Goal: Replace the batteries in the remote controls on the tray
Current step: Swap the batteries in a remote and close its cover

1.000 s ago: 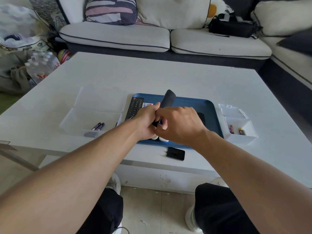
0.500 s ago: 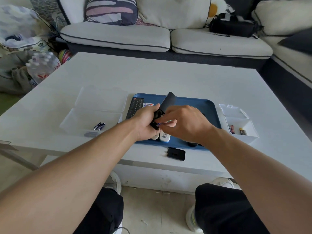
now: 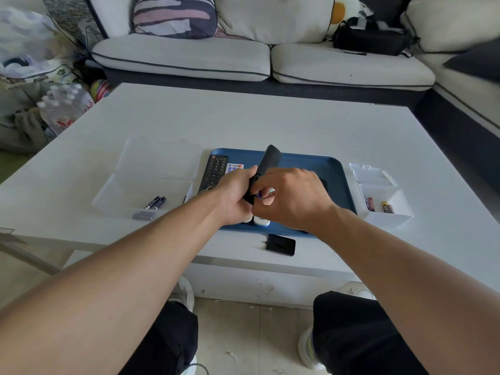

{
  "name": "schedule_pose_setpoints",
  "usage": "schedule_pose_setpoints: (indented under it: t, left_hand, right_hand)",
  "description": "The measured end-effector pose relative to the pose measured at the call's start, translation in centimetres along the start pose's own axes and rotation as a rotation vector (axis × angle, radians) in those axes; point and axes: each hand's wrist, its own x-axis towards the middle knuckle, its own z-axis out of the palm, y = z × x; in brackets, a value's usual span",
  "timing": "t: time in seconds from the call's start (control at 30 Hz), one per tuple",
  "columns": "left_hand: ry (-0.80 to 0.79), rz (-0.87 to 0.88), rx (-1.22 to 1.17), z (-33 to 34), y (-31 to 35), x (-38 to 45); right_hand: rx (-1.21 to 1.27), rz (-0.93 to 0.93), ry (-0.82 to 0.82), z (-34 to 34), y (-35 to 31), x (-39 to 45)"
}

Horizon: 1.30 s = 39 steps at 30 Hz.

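Over the blue tray [image 3: 311,163], left hand [image 3: 235,197] grips the black remote [image 3: 266,165] near its lower end; long axis tilts up and away toward the sofa. Right hand [image 3: 289,196] sits just beside it at the open battery end, fingertips pinching what looks like a purple battery, hard to confirm. Loose cover [image 3: 280,244] lies on the table edge, nearer the right hand.

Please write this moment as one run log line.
left hand: grips black remote | right hand: pinches battery | cover: on table
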Motion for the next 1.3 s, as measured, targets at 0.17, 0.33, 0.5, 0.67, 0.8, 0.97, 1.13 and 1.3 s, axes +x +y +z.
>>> schedule_pose_setpoints:
  t: [0.17,0.33,0.5,0.67,0.8,0.97,1.13,1.3]
  left_hand:
    - [0.032,-0.027,-0.013,-0.3,0.2,0.5]
    - [-0.018,-0.046,-0.009,-0.9,0.1,1.0]
    - [-0.031,-0.061,0.037,-0.6,-0.8,1.3]
    - [-0.038,-0.005,-0.054,0.3,-1.2,2.0]
    - [-0.080,-0.025,-0.057,0.8,-1.3,2.6]
    - [-0.094,-0.029,-0.068,1.4,-1.8,2.8]
    - [-0.101,-0.029,-0.082,1.8,-2.1,3.0]
    - [-0.125,-0.025,-0.111,2.4,-2.3,3.2]
  right_hand:
    - [0.026,-0.072,0.001,0.1,0.2,-0.1]
    - [0.151,-0.147,-0.131,-0.2,1.7,0.1]
    - [0.356,-0.056,-0.117,-0.4,1.7,0.1]
    - [0.504,0.400,-0.109,-2.1,5.3,0.3]
    - [0.479,0.751,-0.018,-3.7,12.2,-1.7]
    - [0.148,0.910,-0.061,-3.8,18.5,-4.9]
    - [-0.071,0.912,-0.118,-2.8,19.7,-5.5]
    - [-0.160,0.941,-0.138,-2.0,20.2,-5.0]
